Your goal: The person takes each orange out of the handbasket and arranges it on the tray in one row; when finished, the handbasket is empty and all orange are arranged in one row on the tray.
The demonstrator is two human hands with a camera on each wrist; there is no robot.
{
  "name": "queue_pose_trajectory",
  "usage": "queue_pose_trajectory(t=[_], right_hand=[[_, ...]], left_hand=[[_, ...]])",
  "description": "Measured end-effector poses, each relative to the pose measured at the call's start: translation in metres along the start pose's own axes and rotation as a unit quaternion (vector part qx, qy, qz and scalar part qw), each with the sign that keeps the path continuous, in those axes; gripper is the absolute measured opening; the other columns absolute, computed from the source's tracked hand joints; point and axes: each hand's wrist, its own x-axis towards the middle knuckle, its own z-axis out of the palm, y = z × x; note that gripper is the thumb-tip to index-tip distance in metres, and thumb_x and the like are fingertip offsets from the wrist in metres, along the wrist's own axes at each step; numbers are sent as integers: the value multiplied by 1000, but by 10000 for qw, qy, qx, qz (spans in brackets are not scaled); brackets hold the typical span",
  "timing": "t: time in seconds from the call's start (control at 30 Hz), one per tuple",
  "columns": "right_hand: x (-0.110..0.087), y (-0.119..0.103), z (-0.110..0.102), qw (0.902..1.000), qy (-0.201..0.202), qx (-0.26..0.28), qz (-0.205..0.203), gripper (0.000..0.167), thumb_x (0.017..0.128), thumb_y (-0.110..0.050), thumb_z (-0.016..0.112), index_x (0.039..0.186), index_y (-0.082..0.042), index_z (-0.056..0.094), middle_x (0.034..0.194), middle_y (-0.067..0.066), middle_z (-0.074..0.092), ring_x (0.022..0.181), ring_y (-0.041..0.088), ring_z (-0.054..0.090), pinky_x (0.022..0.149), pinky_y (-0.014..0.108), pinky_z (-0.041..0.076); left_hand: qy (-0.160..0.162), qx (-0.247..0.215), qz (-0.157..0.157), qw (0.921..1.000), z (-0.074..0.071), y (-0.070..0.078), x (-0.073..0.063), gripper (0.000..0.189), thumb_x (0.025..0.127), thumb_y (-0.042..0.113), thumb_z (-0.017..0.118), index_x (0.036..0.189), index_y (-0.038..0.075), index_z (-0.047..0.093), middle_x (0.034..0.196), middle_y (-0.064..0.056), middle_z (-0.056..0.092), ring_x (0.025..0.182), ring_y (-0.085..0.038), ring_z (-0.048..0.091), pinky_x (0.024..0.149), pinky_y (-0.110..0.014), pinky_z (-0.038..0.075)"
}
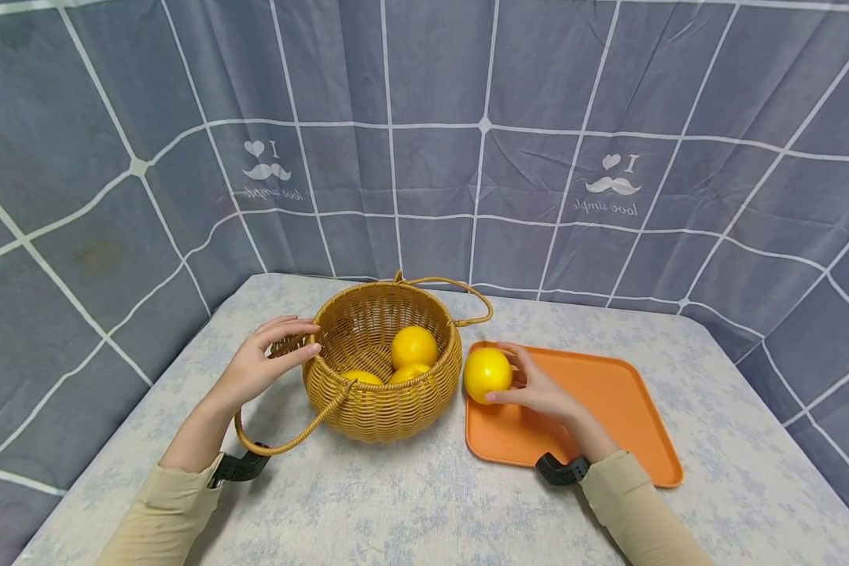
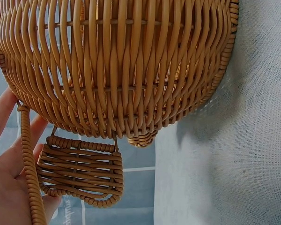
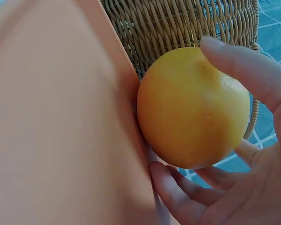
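Observation:
In the head view, my right hand [image 1: 534, 387] grips a yellow-orange orange [image 1: 487, 376] between thumb and fingers, over the left edge of the orange tray [image 1: 594, 393]. The right wrist view shows the thumb on one side of the orange [image 3: 192, 108] and fingers on the other. My left hand [image 1: 265, 358] touches the rim of the wicker basket [image 1: 389, 413], its fingers fairly straight. Beside that hand hangs a small woven flap [image 2: 79, 168]. Inside the basket lie several more oranges [image 1: 414, 347], partly hidden by the front wall.
One looped handle [image 1: 290, 446] of the basket droops toward the left forearm; the other handle [image 1: 477, 303] sticks out at the back right. A pale patterned cloth [image 1: 396, 503] covers the table. Grey-blue checked curtains [image 1: 431, 173] hang behind and at both sides.

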Motion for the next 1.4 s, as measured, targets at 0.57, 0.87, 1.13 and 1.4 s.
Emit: queue_pose_trajectory(t=[0.57,0.87,1.13,1.4], right_hand=[[-4,-43,-30,9989,335,-324,-36,79,86,-24,70,146,-12,22,150,20,19,135,40,25,104,57,29],[20,-106,-31,9961,-45,-600,-640,77,85,-21,71,145,-13,24,147,15,28,130,34,37,104,50,34],[58,-152,-12,9899,-937,-762,-736,74,84,-25,72,144,-19,30,143,10,37,123,27,47,92,46,47],[94,-184,16,9646,-2155,-1416,-547,61,85,-25,70,137,-14,41,140,10,41,122,25,48,95,35,46]], left_hand=[[65,67,-16,10000,0,0,1,41,87,32,68,122,11,63,138,-6,44,136,-27,25,105,-58,23],[65,31,32,10000,0,-1,1,39,87,31,68,122,12,64,138,-6,45,135,-26,26,105,-58,22],[71,60,-5,10000,1,-2,2,39,87,32,68,121,14,64,139,-6,44,135,-26,26,105,-57,23],[130,23,147,9998,1,-4,2,37,87,28,70,120,13,65,136,-5,47,134,-25,27,106,-57,21]])
